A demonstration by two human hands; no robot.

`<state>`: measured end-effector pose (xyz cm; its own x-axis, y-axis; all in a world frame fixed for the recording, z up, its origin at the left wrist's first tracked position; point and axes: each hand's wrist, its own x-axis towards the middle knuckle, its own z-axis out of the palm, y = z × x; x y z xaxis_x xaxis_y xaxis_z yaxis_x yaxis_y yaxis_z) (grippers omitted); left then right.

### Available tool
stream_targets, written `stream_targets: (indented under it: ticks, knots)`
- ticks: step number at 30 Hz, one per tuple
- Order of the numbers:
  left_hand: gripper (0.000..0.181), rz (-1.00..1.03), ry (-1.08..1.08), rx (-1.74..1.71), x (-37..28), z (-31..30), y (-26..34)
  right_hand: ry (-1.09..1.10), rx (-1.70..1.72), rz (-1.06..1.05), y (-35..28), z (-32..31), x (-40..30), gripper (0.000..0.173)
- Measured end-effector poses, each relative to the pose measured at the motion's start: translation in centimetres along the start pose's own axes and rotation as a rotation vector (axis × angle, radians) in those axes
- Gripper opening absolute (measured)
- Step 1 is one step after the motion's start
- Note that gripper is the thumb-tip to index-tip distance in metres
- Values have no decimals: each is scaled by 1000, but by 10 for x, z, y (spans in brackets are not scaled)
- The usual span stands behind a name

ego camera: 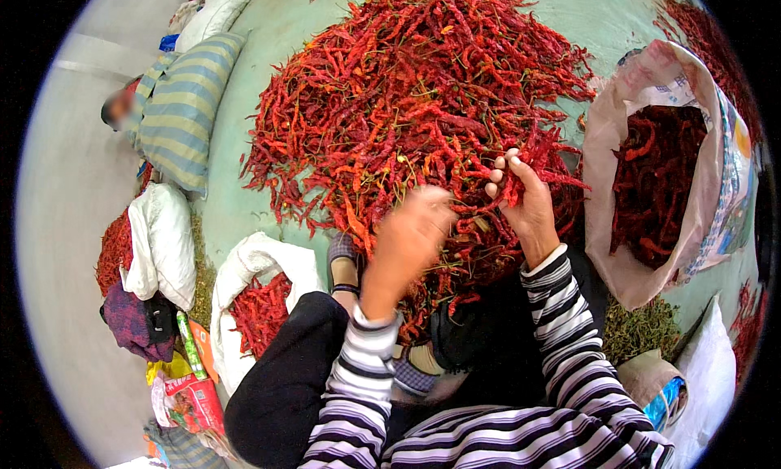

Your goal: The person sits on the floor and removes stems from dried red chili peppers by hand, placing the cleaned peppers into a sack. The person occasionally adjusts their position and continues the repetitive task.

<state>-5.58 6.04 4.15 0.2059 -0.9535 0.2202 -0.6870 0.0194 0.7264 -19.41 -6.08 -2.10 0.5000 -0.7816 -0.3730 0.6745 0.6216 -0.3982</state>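
A large heap of dried red chillies [415, 84] covers the floor in front of me. My right hand [526, 203], palm up, holds several red chillies [540, 158], which stick out past the thumb and fingers. To its left, over the near part of the heap, my left hand [412, 243] is blurred and bent at the fingers; whether anything is between them is hidden. A white woven sack [229, 286] with red chillies inside stands open by my left knee. On the right, a larger printed sack [601, 164] with a rolled rim holds darker chillies [659, 182].
A striped full sack [183, 109] lies at the left, with a person's head [119, 110] beyond it. White sacks [168, 243], a purple cloth item [137, 322] and a red packet [195, 402] lie below. Stems [640, 325] and a white bag [708, 365] are at the right.
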Motion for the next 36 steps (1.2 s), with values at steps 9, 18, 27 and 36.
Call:
stream_targets:
  ticks: [9, 18, 27, 36]
  knots:
    - [28, -514, -55, 46, 24, 23, -96, -147, -243, -15, 8, 0, 2, 10]
    - [6, -246, 516, -564, 19, -30, -64, -211, -372, 52, 8, 2, -1, 14]
    - [9, -192, 290, -197, 3, 37, -21, -305, -619, 54, 34, 14, -17, 24]
    - [6, -528, 328, -1277, -20, 48, -28, -617, -844, 149, 34, -2, -17, 12]
